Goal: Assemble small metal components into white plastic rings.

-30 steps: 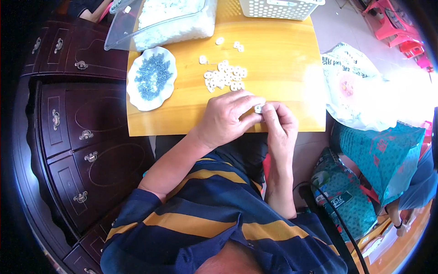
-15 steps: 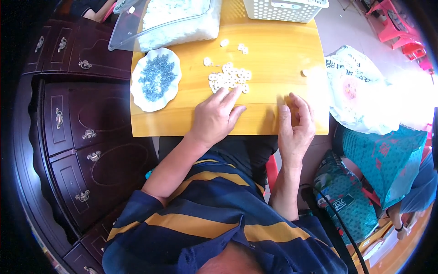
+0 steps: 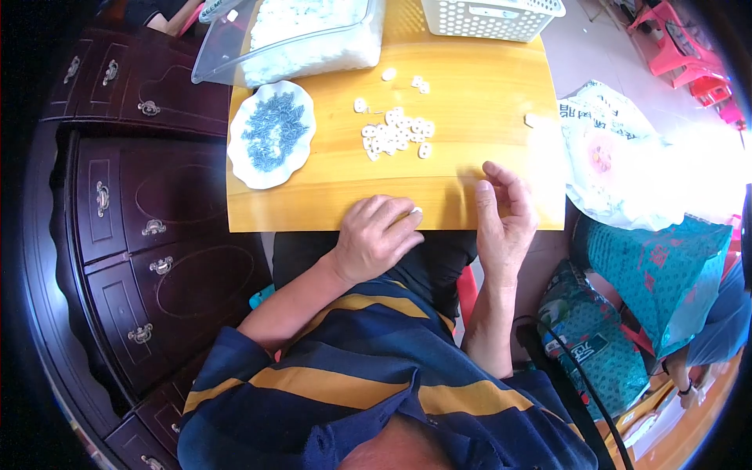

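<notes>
While the left hand [image 3: 374, 239] meets one white piece [image 3: 417, 211], the right hand [image 3: 506, 229] hangs empty, fingers loosely parted

Since it lies at that hand's fingertips, by the front edge of the table [image 3: 313, 211], the left is nearer; I cannot tell whether its curled fingers grip, nor the piece's long axis. From afar I count one lone piece [image 3: 531, 120] near the right edge and one plate [image 3: 266, 180] by the left; the pile [image 3: 402, 133] and grey parts [image 3: 274, 129] are too crowded to count.

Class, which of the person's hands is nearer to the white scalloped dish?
Left. The left hand is at the table's near edge, right of the dish; the right hand is much farther right.
</notes>
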Tool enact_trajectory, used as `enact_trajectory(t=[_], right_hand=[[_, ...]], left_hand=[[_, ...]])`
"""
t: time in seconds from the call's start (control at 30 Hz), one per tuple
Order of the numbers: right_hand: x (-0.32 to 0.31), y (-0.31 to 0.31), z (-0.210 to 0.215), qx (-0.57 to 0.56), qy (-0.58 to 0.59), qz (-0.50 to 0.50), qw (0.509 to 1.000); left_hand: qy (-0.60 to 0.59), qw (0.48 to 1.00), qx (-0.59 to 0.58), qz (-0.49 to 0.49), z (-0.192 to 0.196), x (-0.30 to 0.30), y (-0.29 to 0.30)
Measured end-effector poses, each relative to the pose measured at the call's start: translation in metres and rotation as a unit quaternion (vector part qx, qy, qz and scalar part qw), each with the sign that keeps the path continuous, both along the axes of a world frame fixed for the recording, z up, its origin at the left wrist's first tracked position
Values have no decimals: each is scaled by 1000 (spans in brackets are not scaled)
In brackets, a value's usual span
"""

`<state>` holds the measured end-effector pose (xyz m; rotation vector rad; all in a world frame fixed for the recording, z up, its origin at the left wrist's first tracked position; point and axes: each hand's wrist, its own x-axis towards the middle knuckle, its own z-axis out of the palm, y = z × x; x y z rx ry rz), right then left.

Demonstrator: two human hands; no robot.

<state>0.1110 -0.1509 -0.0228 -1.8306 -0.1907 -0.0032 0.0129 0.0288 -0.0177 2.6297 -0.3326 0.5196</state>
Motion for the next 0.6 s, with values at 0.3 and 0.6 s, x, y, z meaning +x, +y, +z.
enact_trajectory(t=[0.3,0.6], right_hand=[[-7,5,-4,158,143,87,973],[-12,14,4,282,241,216,903]], left_hand=[[-4,989,-150,10,2,3,-4],[43,931,-360,45,23,31,-9]])
